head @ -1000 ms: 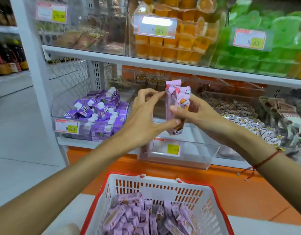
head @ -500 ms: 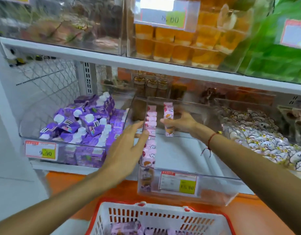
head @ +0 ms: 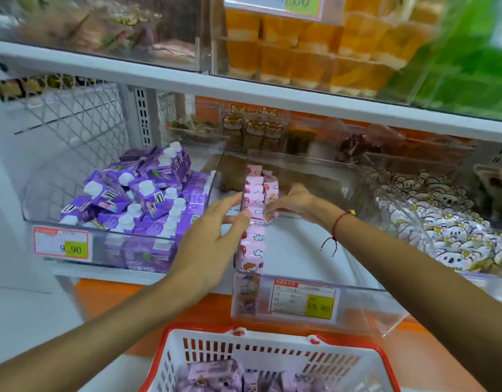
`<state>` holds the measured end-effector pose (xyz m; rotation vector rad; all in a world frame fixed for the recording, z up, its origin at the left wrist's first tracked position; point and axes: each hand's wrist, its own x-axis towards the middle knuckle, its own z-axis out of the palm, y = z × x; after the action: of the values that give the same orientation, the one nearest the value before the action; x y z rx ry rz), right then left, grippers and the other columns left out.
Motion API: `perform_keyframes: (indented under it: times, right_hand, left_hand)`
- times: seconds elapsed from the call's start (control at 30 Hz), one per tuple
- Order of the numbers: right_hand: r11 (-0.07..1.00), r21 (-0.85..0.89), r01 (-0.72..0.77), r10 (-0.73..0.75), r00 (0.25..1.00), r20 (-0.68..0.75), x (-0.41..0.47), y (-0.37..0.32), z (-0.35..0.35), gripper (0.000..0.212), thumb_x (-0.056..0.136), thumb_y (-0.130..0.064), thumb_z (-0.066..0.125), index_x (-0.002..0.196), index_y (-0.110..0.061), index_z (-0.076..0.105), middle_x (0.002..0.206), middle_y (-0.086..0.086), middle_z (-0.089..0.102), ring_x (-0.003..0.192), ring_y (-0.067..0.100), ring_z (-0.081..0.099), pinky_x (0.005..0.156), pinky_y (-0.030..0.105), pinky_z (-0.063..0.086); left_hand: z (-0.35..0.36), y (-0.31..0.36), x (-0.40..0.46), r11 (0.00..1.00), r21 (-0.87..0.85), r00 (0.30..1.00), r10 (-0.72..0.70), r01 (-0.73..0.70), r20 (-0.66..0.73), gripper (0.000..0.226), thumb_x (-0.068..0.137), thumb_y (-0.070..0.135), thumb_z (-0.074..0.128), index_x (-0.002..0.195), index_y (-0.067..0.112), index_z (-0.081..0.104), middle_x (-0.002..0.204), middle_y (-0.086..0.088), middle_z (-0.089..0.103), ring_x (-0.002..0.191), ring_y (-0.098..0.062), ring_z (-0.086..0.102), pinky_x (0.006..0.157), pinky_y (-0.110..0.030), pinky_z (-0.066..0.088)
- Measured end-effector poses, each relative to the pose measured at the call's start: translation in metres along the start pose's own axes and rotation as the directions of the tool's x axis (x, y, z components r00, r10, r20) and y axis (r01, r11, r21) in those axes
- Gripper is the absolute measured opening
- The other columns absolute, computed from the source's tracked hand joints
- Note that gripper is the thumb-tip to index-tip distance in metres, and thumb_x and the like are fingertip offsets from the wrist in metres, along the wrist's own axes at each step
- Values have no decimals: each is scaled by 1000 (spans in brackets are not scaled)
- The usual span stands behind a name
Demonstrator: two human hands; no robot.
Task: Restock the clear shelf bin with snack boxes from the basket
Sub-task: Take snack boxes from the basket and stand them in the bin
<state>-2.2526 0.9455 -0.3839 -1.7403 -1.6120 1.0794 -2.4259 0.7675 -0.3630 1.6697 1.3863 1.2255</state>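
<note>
A clear shelf bin point(head: 365, 312) with a yellow price tag stands in the middle of the shelf. A row of pink snack boxes point(head: 254, 241) runs along its left wall. My right hand point(head: 293, 203) reaches deep into the bin and holds pink snack boxes point(head: 271, 190) upright beside that row. My left hand point(head: 213, 236) lies with straight fingers against the outside of the bin's left wall, fingertips at the rim. Below, a red and white basket point(head: 275, 355) holds several more purple-pink boxes point(head: 213, 372).
A clear bin of purple drink cartons point(head: 136, 199) sits to the left. A bin of white cartoon packets point(head: 453, 236) sits to the right. The upper shelf point(head: 244, 89) overhangs with orange cups and green packs. Shiba-printed packs point(head: 255, 128) stand behind.
My right hand has carried the pink boxes from in front of the shelf deep into the clear bin, beside the row. My left hand let go and moved to the bin's left wall.
</note>
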Motion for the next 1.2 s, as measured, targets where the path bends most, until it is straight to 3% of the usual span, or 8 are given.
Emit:
perform_keyframes:
  times: [0.3, 0.47, 0.53, 0.63, 0.77, 0.97, 1.1, 1.2]
  right_hand:
    - [979, -203, 2, -29, 991, -130, 4, 14, 1, 41, 79, -28, 75, 107, -1, 62, 109, 14, 66, 101, 27, 64, 89, 41, 55]
    - [999, -32, 22, -23, 999, -35, 2, 6, 10, 26, 78, -10, 76, 97, -9, 58, 111, 11, 67, 89, 19, 66, 69, 23, 56]
    - [997, -58, 50, -50, 999, -2, 0, 3, 12, 22, 80, -4, 72, 86, -15, 55, 111, 10, 66, 97, 23, 64, 80, 29, 56]
    - [986, -146, 75, -67, 996, 56, -5, 1, 3, 22, 82, -9, 70, 100, -10, 58, 111, 10, 63, 106, 26, 61, 89, 36, 55]
    - [991, -102, 90, -89, 996, 12, -8, -1, -8, 31, 80, -2, 72, 102, -9, 52, 105, 13, 63, 94, 26, 64, 79, 31, 56]
    - [996, 6, 85, -85, 996, 5, -13, -2, 0, 35, 80, 1, 70, 102, -13, 47, 106, 9, 62, 88, 20, 63, 58, 17, 52]
    - [997, -20, 81, -79, 993, 86, -25, 0, -9, 50, 83, -2, 68, 126, -9, 44, 105, 4, 60, 90, 18, 61, 76, 27, 55]
    - [987, -132, 96, -90, 995, 50, -48, -4, -17, 50, 87, -3, 63, 131, -2, 41, 106, 11, 56, 93, 22, 57, 79, 33, 55]
  left_hand:
    - [-3, 0, 2, 1000, -30, 1000, -8, 8, 19, 25, 93, 35, 50, 98, 59, 50, 116, 18, 61, 98, 17, 53, 87, -13, 41]
    - [-4, 1, 3, 1000, -29, 1000, -1, 1, 21, 27, 93, 34, 51, 94, 61, 49, 117, 20, 61, 96, 18, 53, 81, -5, 41]
    - [-4, 1, 3, 1000, -31, 1000, 2, -1, 22, 28, 93, 34, 51, 93, 61, 49, 116, 21, 60, 96, 19, 53, 77, 2, 38]
    - [-5, 1, 3, 1000, -30, 1000, 7, -6, 28, 27, 93, 35, 51, 97, 61, 49, 120, 19, 59, 100, 13, 54, 89, -16, 43]
    - [-5, 1, 2, 999, -35, 999, 12, -11, 32, 26, 93, 35, 50, 101, 60, 49, 122, 18, 60, 104, 7, 56, 97, -29, 44]
    - [-4, -1, 5, 994, -110, 999, -11, 15, 35, 20, 92, 32, 52, 100, 50, 54, 107, 32, 59, 92, 18, 55, 86, -17, 45]
    - [-4, -4, 5, 992, -124, 999, -29, 34, 37, 22, 92, 36, 53, 113, 42, 53, 106, 34, 57, 98, 19, 53, 76, -3, 43]
    - [-6, -2, 3, 997, -67, 999, -43, 42, -13, 30, 89, 40, 55, 119, 38, 49, 115, 24, 56, 109, 5, 53, 91, -17, 42]
